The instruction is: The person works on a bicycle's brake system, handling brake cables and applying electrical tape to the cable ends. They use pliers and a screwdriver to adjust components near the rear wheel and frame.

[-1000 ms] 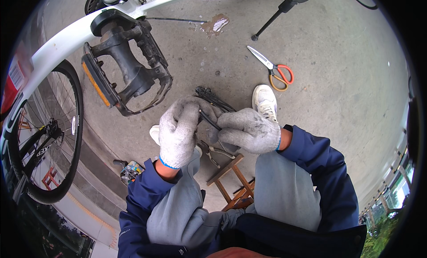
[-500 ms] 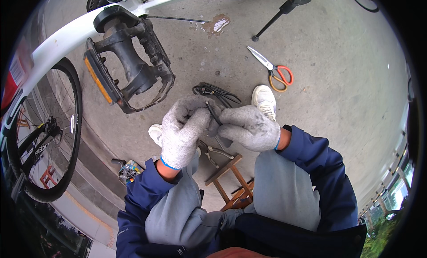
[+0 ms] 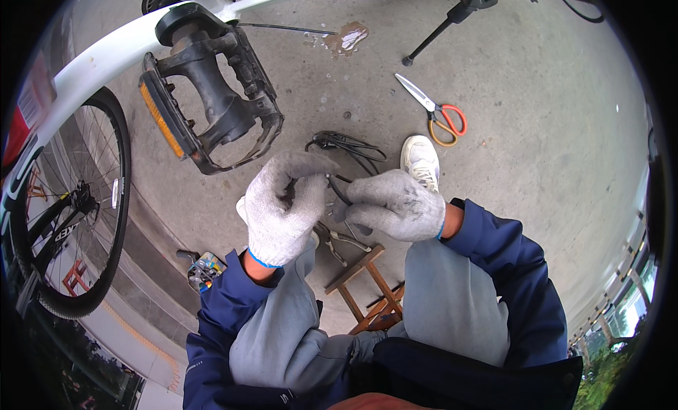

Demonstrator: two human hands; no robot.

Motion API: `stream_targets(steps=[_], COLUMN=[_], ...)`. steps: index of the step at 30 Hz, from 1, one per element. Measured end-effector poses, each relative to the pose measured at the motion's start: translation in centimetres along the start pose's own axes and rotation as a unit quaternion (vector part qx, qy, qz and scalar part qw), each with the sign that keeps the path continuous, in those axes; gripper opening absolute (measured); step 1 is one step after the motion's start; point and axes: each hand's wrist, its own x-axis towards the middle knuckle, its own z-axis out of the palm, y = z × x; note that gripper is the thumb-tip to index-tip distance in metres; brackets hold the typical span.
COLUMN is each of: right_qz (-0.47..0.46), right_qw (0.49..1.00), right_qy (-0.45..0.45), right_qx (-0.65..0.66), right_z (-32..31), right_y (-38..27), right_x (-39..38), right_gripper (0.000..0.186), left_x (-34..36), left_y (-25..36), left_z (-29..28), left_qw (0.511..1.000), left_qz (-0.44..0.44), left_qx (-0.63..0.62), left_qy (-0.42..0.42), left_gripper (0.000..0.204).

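Both my hands wear greyish-white work gloves. My right hand [image 3: 395,204] pinches a short black cable [image 3: 340,192] between thumb and fingers. The cable's upper end sticks out toward my left hand [image 3: 279,209]. The left thumb and forefinger are curled together in a pinch right at that end; anything small between them is hidden. Beyond my hands a coil of black cable [image 3: 346,143] lies on the concrete floor. Below them, between my legs, rests a pair of pliers [image 3: 332,246], partly covered.
A white bicycle frame [image 3: 106,60] with a black pedal [image 3: 219,106] juts in at upper left. Scissors with orange handles [image 3: 436,112] lie beyond my right shoe [image 3: 420,159]. A kickstand [image 3: 439,36] stands farther off. A wooden stool [image 3: 364,290] is between my knees.
My left hand has shifted slightly left, its fingers drawing back to the cable's end. My right hand keeps its pinch on the cable and has hardly moved.
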Motion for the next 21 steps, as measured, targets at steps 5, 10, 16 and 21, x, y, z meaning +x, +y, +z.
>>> stream_targets(steps=[5, 10, 16, 21], right_qz=[-0.064, -0.129, -0.111, -0.101], right_qw=[0.995, 0.979, 0.972, 0.977], right_qy=[0.050, 0.116, 0.097, 0.095], right_qx=[-0.064, -0.108, -0.185, -0.163], right_z=[0.4, 0.8, 0.6, 0.7], right_y=[1.1, 1.8, 2.1, 2.5], right_x=[0.2, 0.6, 0.5, 0.7], right_gripper=[0.028, 0.027, 0.027, 0.024], left_x=[0.1, 0.1, 0.7, 0.3], left_y=[-0.2, 0.5, 1.1, 1.0], left_z=[0.3, -0.5, -0.6, -0.2], left_qw=[0.997, 0.988, 0.994, 0.992], left_qz=[-0.054, -0.128, -0.002, 0.070], left_qx=[-0.044, -0.077, 0.044, 0.074], left_qy=[0.038, -0.030, -0.100, -0.068], left_gripper=[0.012, 0.027, 0.028, 0.027])
